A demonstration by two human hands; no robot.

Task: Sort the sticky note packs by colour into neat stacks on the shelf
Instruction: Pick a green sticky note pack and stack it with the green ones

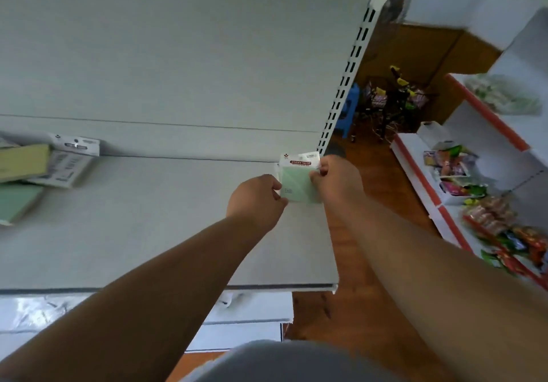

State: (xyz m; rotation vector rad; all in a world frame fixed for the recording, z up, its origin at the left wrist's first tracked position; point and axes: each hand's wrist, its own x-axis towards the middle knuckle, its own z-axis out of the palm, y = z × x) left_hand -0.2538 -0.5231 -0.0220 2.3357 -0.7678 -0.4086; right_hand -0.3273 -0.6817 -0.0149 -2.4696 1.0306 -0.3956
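A pale green sticky note pack [295, 181] with a white header card stands at the back right corner of the grey shelf [154, 227]. My left hand [256, 200] grips its left edge and my right hand [336, 178] pinches its right edge. It may be more than one pack; I cannot tell. At the far left of the shelf lie a yellow pack [23, 162], a green pack [17, 202] and a white-carded pack [68, 162], overlapping loosely.
A slotted white upright [347, 82] bounds the shelf on the right. Beyond it is a wooden floor [382, 191] with a blue stool [350, 108]. A red-edged shelving unit [421, 180] with snack packets stands at the right. Lower shelves [246, 316] show below.
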